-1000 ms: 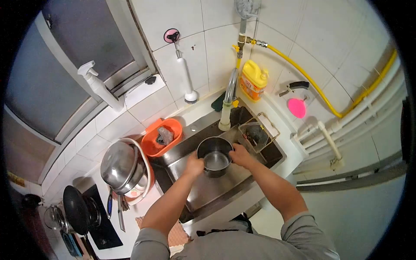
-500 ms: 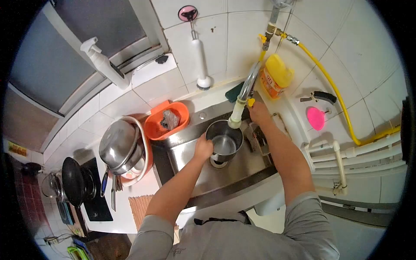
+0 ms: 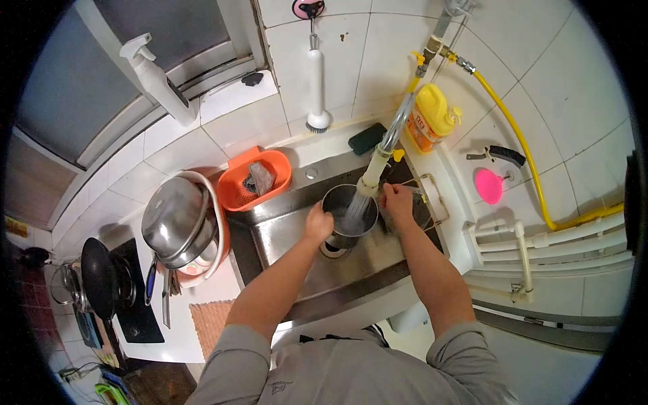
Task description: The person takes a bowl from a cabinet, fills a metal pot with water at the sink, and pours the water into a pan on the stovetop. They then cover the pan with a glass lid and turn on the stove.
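Over the stainless steel sink (image 3: 290,277), a metal pot (image 3: 349,233) sits below the tap (image 3: 395,135), and water streams from the pale spout extension (image 3: 371,177) into it. My left hand (image 3: 320,223) is closed on the pot's left rim. Just right of the pot and spout is my right hand (image 3: 397,200), its fingers curled together; whatever they hold, if anything, is hidden. The tap's yellow handle (image 3: 398,155) shows above that hand, apart from it.
An orange basket (image 3: 233,192) and a basin (image 3: 219,253) of metal bowls stand left of the sink. Behind are a dark sponge (image 3: 368,138) and a yellow detergent jug (image 3: 432,121). A wire rack (image 3: 440,206) hangs at the sink's right side.
Water now runs from the tap into the pot. My right hand has left the tap's yellow handle and come down beside the pot. My left hand keeps its hold.
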### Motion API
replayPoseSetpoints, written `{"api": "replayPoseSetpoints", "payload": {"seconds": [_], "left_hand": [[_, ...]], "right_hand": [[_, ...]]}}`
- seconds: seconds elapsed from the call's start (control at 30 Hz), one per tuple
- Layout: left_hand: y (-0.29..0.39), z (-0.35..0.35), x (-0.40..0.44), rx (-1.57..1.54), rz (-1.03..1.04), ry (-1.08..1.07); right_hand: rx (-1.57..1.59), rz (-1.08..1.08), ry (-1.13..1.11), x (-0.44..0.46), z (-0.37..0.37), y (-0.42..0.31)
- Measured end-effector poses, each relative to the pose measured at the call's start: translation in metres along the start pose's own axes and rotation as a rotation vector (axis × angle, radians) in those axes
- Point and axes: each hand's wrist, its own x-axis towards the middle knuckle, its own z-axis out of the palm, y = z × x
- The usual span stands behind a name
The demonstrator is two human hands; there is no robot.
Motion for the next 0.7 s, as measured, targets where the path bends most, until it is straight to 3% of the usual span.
{"api": "replayPoseSetpoints", "payload": {"seconds": [0.07, 0.2, 0.3, 0.4, 0.5, 0.6, 0.7], "left_hand": [[-0.006, 0.002, 0.0, 0.003, 0.011, -0.029], [-0.008, 0.008, -0.002, 0.022, -0.069, 0.026], [-0.024, 0.019, 0.004, 0.004, -0.009, 0.083], [0.001, 0.007, -0.003, 0.011, -0.056, -0.021], [0.0, 0.007, -0.005, -0.071, -0.043, -0.041], [-0.002, 0.007, -0.002, -0.074, -0.084, -0.088], [-0.053, 0.03, 0.019, -0.171, -0.01, -0.169]], "right_hand": [[0.115, 0.092, -0.025, -0.001, 0.002, 0.011], [0.029, 0.046, -0.224, 0.011, 0.016, 0.071], [0.12, 0.159, -0.333, -0.037, 0.015, 0.024], [0.091, 0.305, -0.361, -0.042, 0.021, 0.027], [0.136, 0.27, -0.359, -0.045, 0.019, 0.033], [-0.059, 0.204, -0.324, -0.048, 0.012, 0.02], [-0.291, -0.009, -0.26, -0.01, 0.025, 0.078]]}}
